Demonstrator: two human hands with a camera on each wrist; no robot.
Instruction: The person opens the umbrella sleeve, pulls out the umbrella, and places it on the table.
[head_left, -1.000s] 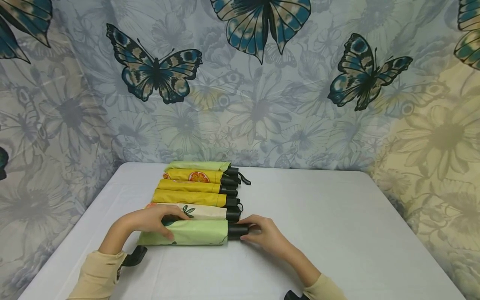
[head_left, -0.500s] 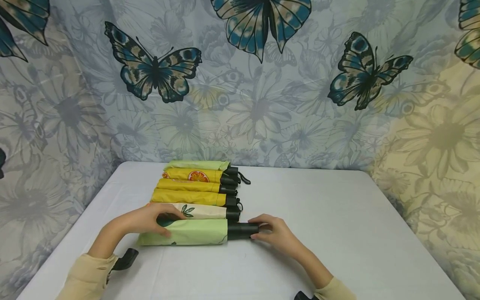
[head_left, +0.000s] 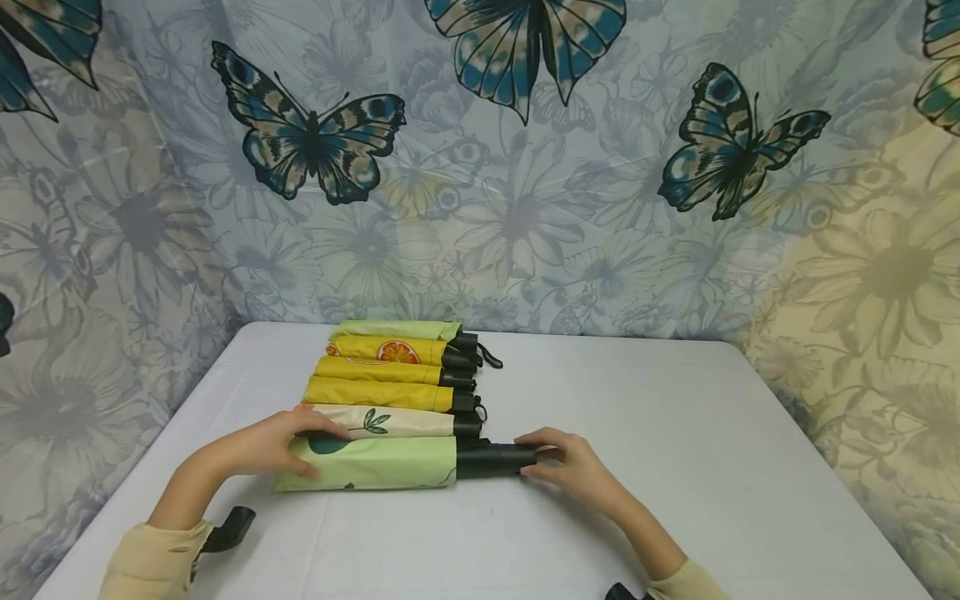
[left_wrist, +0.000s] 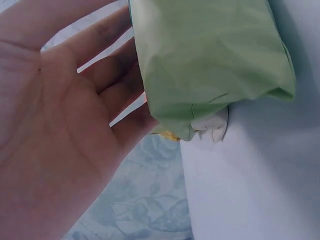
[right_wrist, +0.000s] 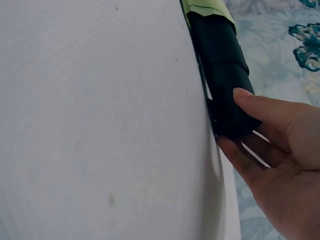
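Observation:
A light green folding umbrella (head_left: 375, 465) lies nearest on the white table, its black handle (head_left: 491, 461) sticking out to the right. At the handle's end my right hand (head_left: 573, 468) pinches it, thumb on one side and fingers on the other, as the right wrist view confirms. Over the umbrella's left end is my left hand (head_left: 255, 450), thumb toward the near side and fingers along the far side. In the left wrist view its fingers look fairly straight beside the green cloth (left_wrist: 210, 55), with the palm off it; the fingertips are hidden.
Behind the green umbrella, several more folded umbrellas lie in a row: a cream one (head_left: 405, 423) with leaves, yellow ones (head_left: 378, 393), and another green one (head_left: 397, 330) at the back. A wrist strap loop (head_left: 491, 357) juts right. Butterfly-patterned cloth (head_left: 517, 250) hangs behind the table (head_left: 637, 417).
My right hand has moved right, and more of the black handle shows beyond the green cloth. My left hand has slid left along the umbrella, whose cloth has stayed put.

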